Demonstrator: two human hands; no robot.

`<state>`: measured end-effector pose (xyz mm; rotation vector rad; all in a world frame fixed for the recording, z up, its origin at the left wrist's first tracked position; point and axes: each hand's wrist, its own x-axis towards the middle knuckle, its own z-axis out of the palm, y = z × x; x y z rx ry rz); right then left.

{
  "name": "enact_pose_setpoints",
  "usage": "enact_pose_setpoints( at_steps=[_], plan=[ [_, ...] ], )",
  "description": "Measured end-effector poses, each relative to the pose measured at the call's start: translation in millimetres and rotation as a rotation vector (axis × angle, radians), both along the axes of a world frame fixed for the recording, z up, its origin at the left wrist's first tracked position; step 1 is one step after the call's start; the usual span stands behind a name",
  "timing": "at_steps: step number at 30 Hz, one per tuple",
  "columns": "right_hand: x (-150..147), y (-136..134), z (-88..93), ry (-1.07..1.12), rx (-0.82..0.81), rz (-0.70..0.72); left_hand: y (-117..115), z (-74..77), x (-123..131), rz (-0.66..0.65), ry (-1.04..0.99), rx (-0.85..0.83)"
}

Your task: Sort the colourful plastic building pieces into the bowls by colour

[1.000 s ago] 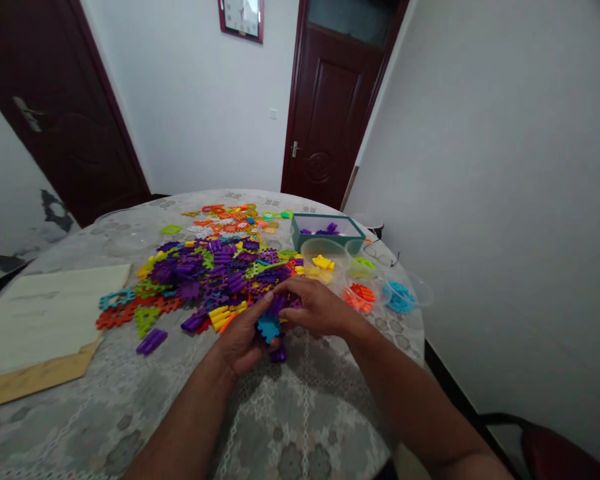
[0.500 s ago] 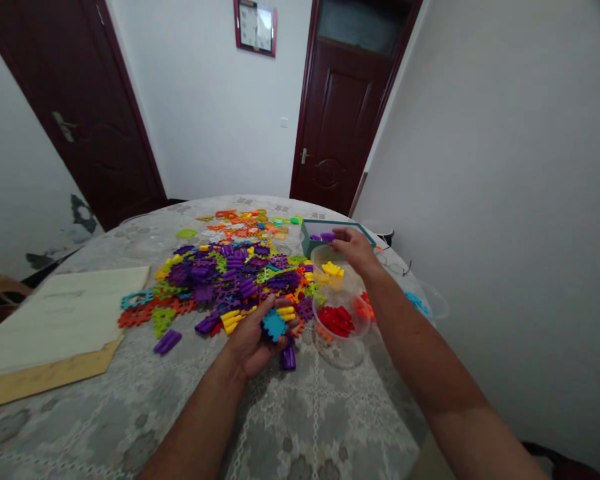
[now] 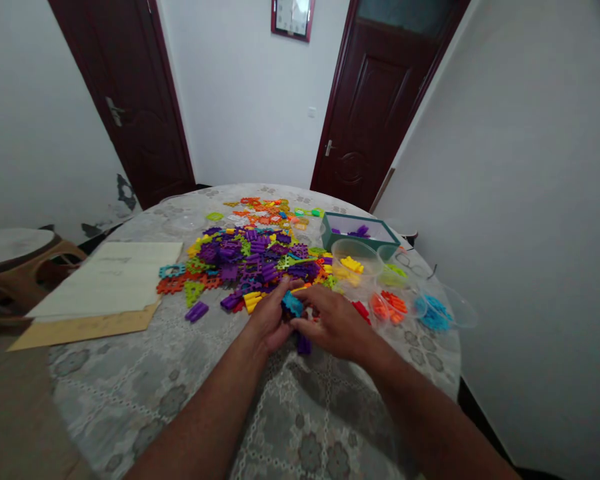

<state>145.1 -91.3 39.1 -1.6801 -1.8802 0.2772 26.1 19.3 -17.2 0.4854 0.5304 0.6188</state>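
A blue, notched plastic building piece [image 3: 293, 305] is held in my left hand [image 3: 270, 323], its fingers closed around it. My right hand [image 3: 335, 323] meets the left, its thumb and fingertips curled at the right edge of the same piece; its fingers partly cover what lies between the hands. Just beneath them a purple ribbed piece [image 3: 304, 345] lies on the cloth. Behind the hands spreads a heap of mixed pieces [image 3: 253, 257], mostly purple. Beside my right hand are red pieces [image 3: 361, 311], partly hidden by it.
A green-rimmed box [image 3: 330, 235] holding purple pieces stands at the back right. Clear tubs sit nearer: one with yellow pieces [image 3: 353, 265], others with orange pieces [image 3: 389, 307] and blue pieces [image 3: 434, 313]. Paper sheets [image 3: 105, 277] lie left; a stool [image 3: 25, 267] stands beyond.
My right hand has come back from the box to my left hand, and the purple piece it held is no longer in its fingers. The view has shifted left and down.
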Motion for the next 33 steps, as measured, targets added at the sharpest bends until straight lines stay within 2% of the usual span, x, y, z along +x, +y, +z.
enact_pose_setpoints(
  at_steps=[2, 5, 8, 12, 18, 22, 28, 30, 33],
  plan=[
    [-13, 0, -13.2, -0.078, -0.002, -0.051, -1, 0.5, 1, 0.026, 0.0, -0.002],
    [-12, 4, -24.9, -0.068, 0.025, -0.151, -1, 4.6, 1, 0.016, -0.034, -0.058],
    [-4, 5, -23.4, 0.051, 0.038, -0.232, 0, 8.1, -1, -0.019, -0.089, -0.093],
    [-1, 2, -17.6, 0.163, 0.028, -0.262, -1, 8.8, -4, -0.044, -0.106, -0.09],
    [-1, 4, -20.4, 0.206, 0.091, -0.343, -4, 7.7, -6, -0.019, -0.117, 0.072],
    [4, 2, -16.3, 0.317, 0.092, -0.352, -4, 9.1, -6, 0.025, -0.072, 0.08],
    [25, -28, -8.7, 0.356, 0.122, -0.406, 1, 10.0, -4, 0.099, 0.036, 0.085],
    [42, -44, -11.3, 0.379, 0.148, -0.458, 3, 10.0, -2, 0.124, 0.066, 0.096],
    [81, -73, -15.8, 0.376, 0.208, -0.613, 3, 11.7, 0, 0.103, 0.084, 0.106]
  ],
)
